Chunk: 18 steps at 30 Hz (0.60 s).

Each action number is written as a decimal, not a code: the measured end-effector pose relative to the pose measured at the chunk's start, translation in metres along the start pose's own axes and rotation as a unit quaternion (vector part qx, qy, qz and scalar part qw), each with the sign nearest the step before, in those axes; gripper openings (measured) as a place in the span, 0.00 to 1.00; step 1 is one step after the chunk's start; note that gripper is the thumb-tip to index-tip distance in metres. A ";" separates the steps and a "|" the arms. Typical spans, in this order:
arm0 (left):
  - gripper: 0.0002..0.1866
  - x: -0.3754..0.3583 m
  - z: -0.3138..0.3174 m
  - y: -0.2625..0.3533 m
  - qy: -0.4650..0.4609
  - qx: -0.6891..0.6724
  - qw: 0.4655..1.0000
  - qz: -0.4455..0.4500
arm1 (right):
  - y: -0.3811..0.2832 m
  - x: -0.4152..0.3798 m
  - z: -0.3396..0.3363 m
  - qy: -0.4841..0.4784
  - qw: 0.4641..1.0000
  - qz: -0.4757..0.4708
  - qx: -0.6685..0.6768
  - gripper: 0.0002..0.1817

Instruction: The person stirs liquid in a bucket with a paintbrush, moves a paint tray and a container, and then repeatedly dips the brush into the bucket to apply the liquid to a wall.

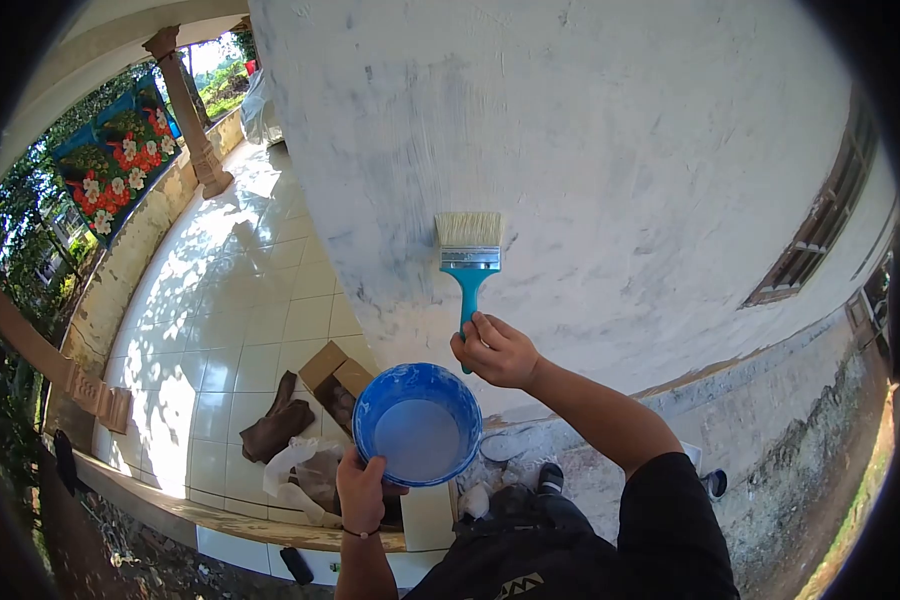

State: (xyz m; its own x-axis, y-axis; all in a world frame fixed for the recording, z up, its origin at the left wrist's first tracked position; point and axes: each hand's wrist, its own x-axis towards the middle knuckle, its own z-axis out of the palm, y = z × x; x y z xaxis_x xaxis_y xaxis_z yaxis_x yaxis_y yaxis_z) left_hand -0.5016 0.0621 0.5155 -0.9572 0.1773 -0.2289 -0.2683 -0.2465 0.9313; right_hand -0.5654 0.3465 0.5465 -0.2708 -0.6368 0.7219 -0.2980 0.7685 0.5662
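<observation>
A wide paintbrush (469, 245) with a turquoise handle and pale bristles is gripped by my right hand (494, 349). Its bristles point up and overlap the whitish wall (590, 150), which shows streaks and grey patches. Low and to the left, my left hand (361, 492) holds a blue bucket (364, 412) by its rim, thumb over the edge. Milky white paint (417, 440) fills part of the bucket, and white smears mark its inner side.
A cardboard box (332, 365), a brown crumpled item (275, 425) and a white plastic bag (295, 460) lie on the tiled porch floor (260, 300). A barred window (810, 225) is set in the wall at right. Pillars and a floral cloth (115, 165) stand at left.
</observation>
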 end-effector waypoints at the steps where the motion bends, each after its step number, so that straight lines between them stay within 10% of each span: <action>1: 0.14 -0.001 -0.002 -0.002 0.000 0.001 1.000 -0.002 | -0.011 -0.007 0.003 -0.007 1.000 0.003 0.004 0.08; 12: 0.14 -0.008 -0.015 -0.012 0.021 0.028 0.999 -0.025 | -0.031 -0.010 -0.057 -0.003 0.992 0.082 0.099 0.12; 18: 0.14 -0.006 -0.008 -0.011 0.010 0.019 1.000 -0.011 | 0.024 0.019 -0.038 -0.136 0.852 0.326 0.386 0.06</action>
State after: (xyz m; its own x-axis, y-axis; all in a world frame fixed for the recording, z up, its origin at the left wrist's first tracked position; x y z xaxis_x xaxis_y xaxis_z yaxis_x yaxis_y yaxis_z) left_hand -0.4939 0.0558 0.5045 -0.9530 0.1624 -0.2557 -0.2862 -0.2060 0.9357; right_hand -0.5426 0.3550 0.5892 -0.7796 -0.1611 0.6052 -0.4879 0.7620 -0.4257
